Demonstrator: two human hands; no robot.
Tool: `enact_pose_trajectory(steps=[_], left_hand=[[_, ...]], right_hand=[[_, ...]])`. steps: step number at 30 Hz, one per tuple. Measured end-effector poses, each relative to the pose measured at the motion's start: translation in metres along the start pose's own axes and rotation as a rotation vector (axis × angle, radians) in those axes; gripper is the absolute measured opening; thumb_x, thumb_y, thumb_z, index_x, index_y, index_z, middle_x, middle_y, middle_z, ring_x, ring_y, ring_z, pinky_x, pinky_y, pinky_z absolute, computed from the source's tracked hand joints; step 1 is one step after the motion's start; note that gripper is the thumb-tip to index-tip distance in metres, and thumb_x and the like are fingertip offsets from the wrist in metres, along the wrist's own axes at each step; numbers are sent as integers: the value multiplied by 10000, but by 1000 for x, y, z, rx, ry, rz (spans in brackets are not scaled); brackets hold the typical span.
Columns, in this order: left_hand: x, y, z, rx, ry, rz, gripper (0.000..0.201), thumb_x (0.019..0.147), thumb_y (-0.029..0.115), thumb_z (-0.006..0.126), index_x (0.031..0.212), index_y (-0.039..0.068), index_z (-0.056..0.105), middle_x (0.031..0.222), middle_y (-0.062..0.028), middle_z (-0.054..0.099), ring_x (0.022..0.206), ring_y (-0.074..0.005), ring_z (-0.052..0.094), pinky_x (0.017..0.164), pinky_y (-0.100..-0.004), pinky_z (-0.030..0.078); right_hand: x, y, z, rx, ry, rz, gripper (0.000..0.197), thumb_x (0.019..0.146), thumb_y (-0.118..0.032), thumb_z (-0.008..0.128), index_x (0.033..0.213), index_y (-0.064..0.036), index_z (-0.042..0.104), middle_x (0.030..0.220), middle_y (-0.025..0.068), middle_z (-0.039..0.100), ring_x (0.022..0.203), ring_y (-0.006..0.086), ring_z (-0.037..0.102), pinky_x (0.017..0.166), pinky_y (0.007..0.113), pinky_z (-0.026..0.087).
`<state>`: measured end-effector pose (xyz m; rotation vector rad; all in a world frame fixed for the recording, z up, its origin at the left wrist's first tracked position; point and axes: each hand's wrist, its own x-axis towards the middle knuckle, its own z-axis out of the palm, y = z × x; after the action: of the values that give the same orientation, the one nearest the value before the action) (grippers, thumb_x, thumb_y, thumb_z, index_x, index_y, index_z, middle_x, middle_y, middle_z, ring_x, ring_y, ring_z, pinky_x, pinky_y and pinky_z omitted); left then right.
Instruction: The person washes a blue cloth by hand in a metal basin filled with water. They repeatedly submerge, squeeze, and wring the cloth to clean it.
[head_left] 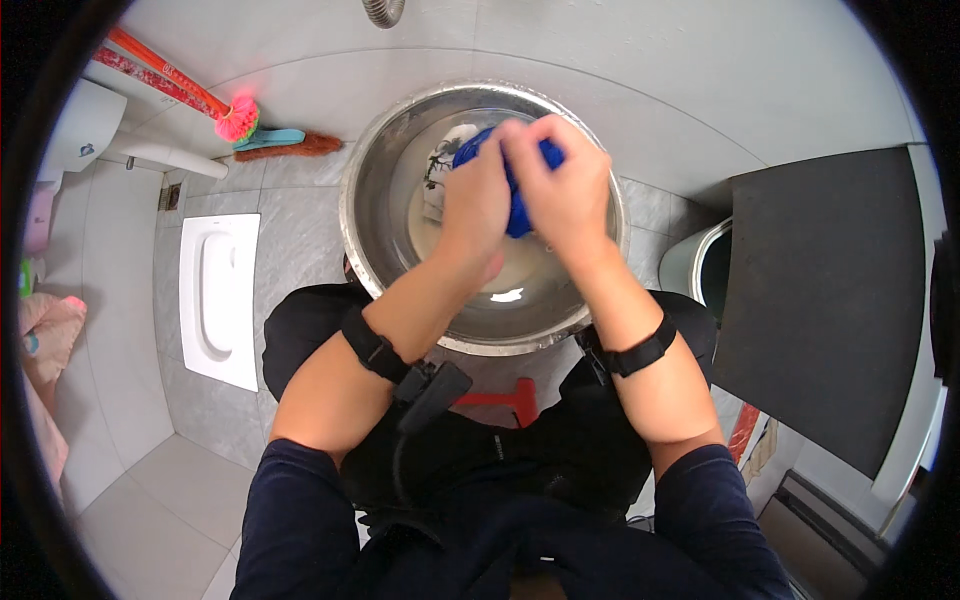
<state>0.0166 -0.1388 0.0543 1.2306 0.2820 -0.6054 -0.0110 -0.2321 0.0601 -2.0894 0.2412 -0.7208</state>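
Note:
A large round metal basin (612,235) stands between my knees with cloudy water in its bottom. Over it, my left hand (476,200) and my right hand (566,190) are closed together on a bunched blue cloth (519,218). Blue fabric shows beyond the left knuckles, between the hands and below them. Some fingers are hidden behind the cloth or overlap each other. To the left of my left hand, a white cloth with a dark print (437,172) lies in the basin, partly covered by the hand and the blue cloth.
A white squat toilet (221,300) is set in the floor at left. A brown-bristled brush (290,147) and a pink-headed brush (238,120) lean by the far wall. At right stand a pale bucket (690,260) and a dark-topped surface (825,300). A red object (522,402) lies below the basin.

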Motion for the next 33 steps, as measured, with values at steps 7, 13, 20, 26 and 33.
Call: enact_pose_trajectory(steps=[7, 13, 20, 26, 33], left_hand=[[18, 22, -24, -193, -195, -115, 340, 983, 403, 552, 846, 100, 623, 733, 3, 575, 650, -113, 587, 589, -291, 480], [5, 4, -7, 9, -51, -33, 300, 963, 280, 575, 942, -1, 678, 861, -49, 627, 699, -124, 572, 638, -286, 465], [25, 7, -29, -237, -213, -24, 297, 999, 280, 526, 1091, 15, 623, 902, -54, 662, 757, -123, 634, 684, -281, 524], [5, 7, -5, -24, -158, 18, 276, 955, 244, 549, 802, 33, 639, 755, -24, 580, 689, -107, 546, 650, -267, 452], [17, 5, -19, -379, -270, -118, 250, 967, 342, 580, 921, 101, 626, 822, -20, 626, 736, -134, 633, 664, -311, 531]], right_hand=[[-24, -31, 10, 57, -57, -223, 177, 771, -111, 747, 755, -31, 590, 746, 127, 602, 673, 328, 612, 604, 373, 488], [6, 1, 0, -25, 117, 187, 314, 882, -236, 706, 682, -19, 599, 624, 177, 597, 568, 354, 603, 546, 407, 474], [-16, -19, 16, 12, 38, -117, 181, 861, -170, 700, 752, -48, 624, 700, 166, 610, 648, 345, 624, 599, 393, 488], [-4, -1, 4, -3, 177, 155, 252, 898, -205, 688, 738, -19, 630, 640, 173, 609, 571, 291, 618, 560, 385, 475], [-10, -8, 13, -52, 103, -109, 222, 870, -194, 703, 737, -35, 626, 672, 160, 599, 607, 331, 614, 573, 373, 487]])
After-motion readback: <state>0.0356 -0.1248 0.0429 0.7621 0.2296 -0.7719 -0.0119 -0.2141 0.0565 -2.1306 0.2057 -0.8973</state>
